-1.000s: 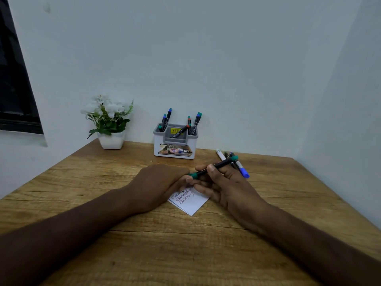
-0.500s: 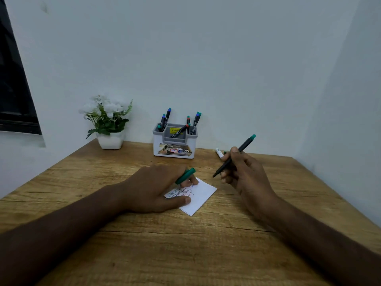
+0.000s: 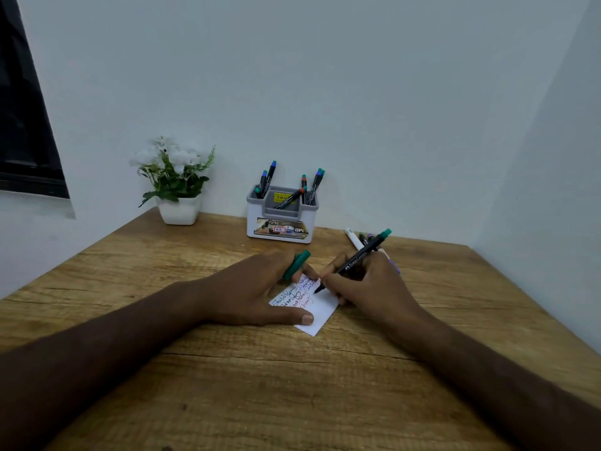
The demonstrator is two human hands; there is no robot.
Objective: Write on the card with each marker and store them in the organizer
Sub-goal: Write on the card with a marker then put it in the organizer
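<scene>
Left of centre in the frame, the left hand point(image 3: 260, 289) lay flat on the white card point(image 3: 320, 315), pinning it to the tabletop point(image 3: 292, 385) while its fingers kept the green cap point(image 3: 296, 265). To its right, the right hand point(image 3: 370, 288) gripped the green marker point(image 3: 357, 255), tip on the card. If the pinning hand eased, the card could slide and the line smear; the cap could also roll away. The organizer point(image 3: 282, 219) stood behind at centre, and spare markers point(image 3: 357, 239) lay right of it.
</scene>
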